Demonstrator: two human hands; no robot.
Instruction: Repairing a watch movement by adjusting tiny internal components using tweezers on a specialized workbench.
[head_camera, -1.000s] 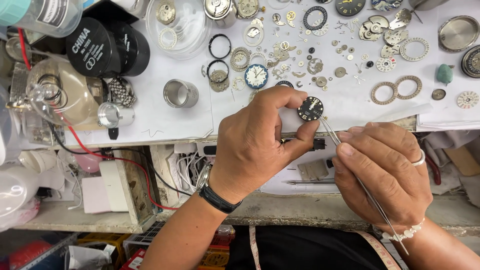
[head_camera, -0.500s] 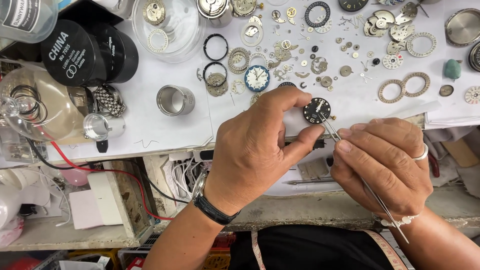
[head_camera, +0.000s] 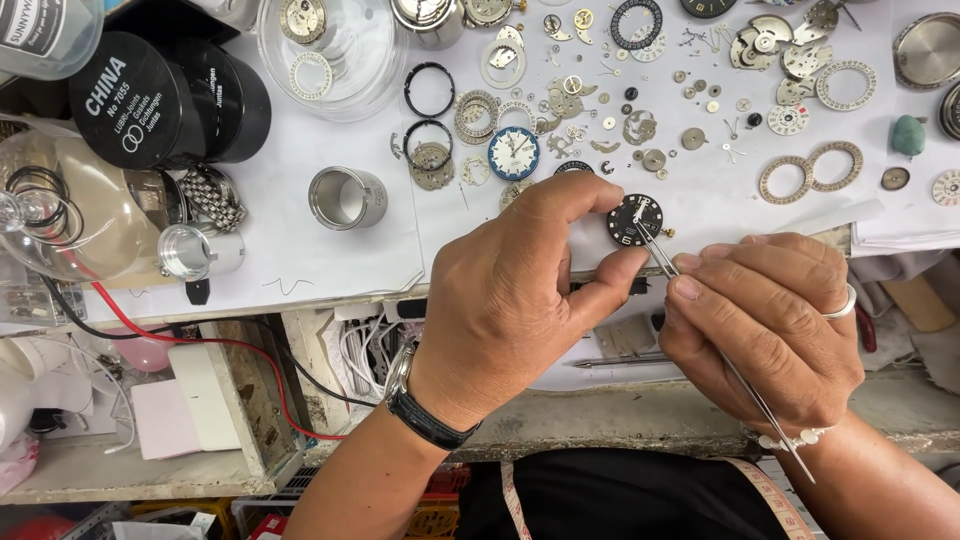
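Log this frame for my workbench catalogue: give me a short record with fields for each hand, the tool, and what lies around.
Left hand: left hand pinches a black watch dial between thumb and fingers, above the bench edge.
Right hand: right hand grips thin metal tweezers, ring on one finger.
Tool contact: tweezer tips rest on the dial face.
Nearby: blue watch dial, metal ring case, loose gears and rings on white paper.
Far left: black round tins.
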